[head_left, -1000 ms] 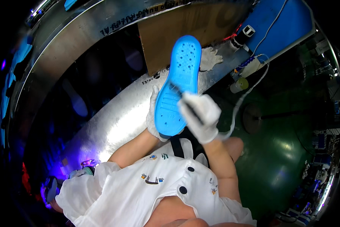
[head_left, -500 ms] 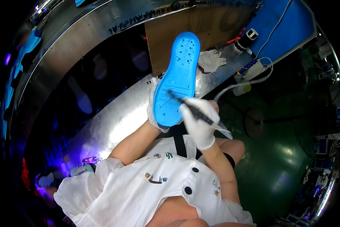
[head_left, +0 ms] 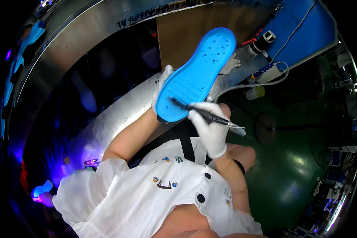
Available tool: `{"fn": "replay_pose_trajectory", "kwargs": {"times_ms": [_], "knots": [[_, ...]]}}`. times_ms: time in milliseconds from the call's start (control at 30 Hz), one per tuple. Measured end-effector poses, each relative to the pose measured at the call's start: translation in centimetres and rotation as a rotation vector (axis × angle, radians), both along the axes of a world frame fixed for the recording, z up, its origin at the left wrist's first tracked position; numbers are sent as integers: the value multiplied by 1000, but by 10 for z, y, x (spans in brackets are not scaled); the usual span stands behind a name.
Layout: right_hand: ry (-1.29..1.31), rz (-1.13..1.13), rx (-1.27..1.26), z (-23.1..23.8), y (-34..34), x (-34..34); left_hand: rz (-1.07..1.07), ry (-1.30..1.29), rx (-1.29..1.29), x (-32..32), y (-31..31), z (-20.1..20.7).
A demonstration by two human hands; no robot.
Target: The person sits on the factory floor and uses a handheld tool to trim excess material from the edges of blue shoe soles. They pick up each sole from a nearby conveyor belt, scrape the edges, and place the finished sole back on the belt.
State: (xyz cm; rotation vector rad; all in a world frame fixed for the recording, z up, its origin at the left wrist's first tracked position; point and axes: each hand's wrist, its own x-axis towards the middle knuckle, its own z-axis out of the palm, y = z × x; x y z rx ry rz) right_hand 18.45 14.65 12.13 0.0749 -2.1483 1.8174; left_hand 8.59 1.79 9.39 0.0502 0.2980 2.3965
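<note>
A bright blue shoe sole (head_left: 194, 75), with small holes at its toe end and ridges across its middle, is held up tilted before me. My left hand (head_left: 162, 81), in a white glove, grips it from the left and beneath; most of its fingers are hidden behind the sole. In my right hand (head_left: 211, 133), also white-gloved, is a slim black brush (head_left: 207, 115) with a thin clear tube at its rear. The dark brush tip is over the heel end, blurred by motion; whether it touches the surface I cannot tell.
Below the sole runs a shiny metal ledge (head_left: 119, 113), with a cardboard sheet (head_left: 182, 35) at its far side. A loose white glove (head_left: 232, 64), a blue panel (head_left: 295, 33), a pale hose (head_left: 252, 85) and a yellowish container (head_left: 255, 93) stand to the right. Dark blurred shapes move along at far left.
The sole has turned clockwise, its toe end swinging to the right. The brush tip has shifted slightly left and down, toward the heel end. Both hands keep their hold.
</note>
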Motion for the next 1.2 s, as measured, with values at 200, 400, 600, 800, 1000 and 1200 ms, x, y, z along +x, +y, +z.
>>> {"fn": "replay_pose_trajectory", "kwargs": {"times_ms": [200, 400, 600, 800, 1000, 1200], "knots": [[338, 454, 756, 27, 20, 0, -338, 267, 118, -23, -22, 1], [317, 442, 815, 36, 8, 7, -135, 180, -447, -61, -40, -50], [370, 347, 695, 24, 24, 2, -316, 286, -654, -53, -40, 20], [372, 293, 630, 36, 33, 1, -266, 497, -640, -63, -42, 8], [477, 254, 705, 41, 45, 2, -179, 683, -846, -58, -43, 44], [461, 355, 989, 61, 41, 10, -212, 508, -907, -61, -51, 30]]}}
